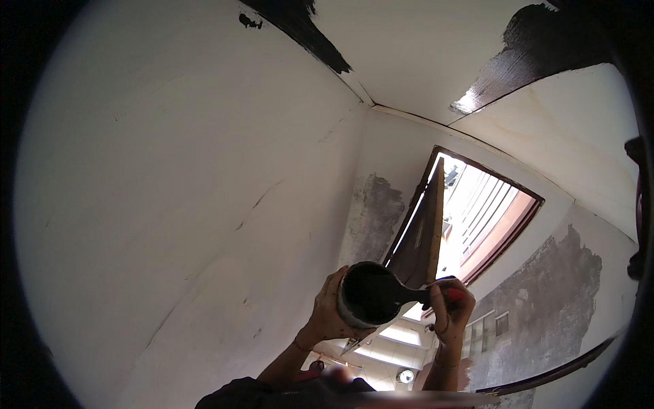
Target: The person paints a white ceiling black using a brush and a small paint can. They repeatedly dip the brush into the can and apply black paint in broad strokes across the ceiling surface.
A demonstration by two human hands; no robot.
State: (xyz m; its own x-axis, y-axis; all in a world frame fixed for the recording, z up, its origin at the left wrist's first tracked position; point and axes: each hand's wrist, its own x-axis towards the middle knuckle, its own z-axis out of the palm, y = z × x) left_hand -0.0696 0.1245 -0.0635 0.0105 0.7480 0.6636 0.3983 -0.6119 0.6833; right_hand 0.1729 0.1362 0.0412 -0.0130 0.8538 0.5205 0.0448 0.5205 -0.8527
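My left hand [325,310] is wrapped round a round, pale paint container [348,315] with a dark, paint-smeared rim. Its mouth faces me and the inside looks black. In my right hand [452,311] is a paintbrush [413,295], gripped by its handle, which shows some red between the fingers. The brush's dark head lies at the container's mouth; black on black, I cannot tell how deep its bristles reach inside. Both hands are raised in front of me, close together.
Glossy black paint streaks [538,54] mark the pale ceiling, with another black band [300,31] along the wall's top edge. A pale scuffed wall [170,191] fills the left. Behind my hands a dark door [426,225] stands ajar in a bright doorway. Grey patches [545,300] stain the right wall.
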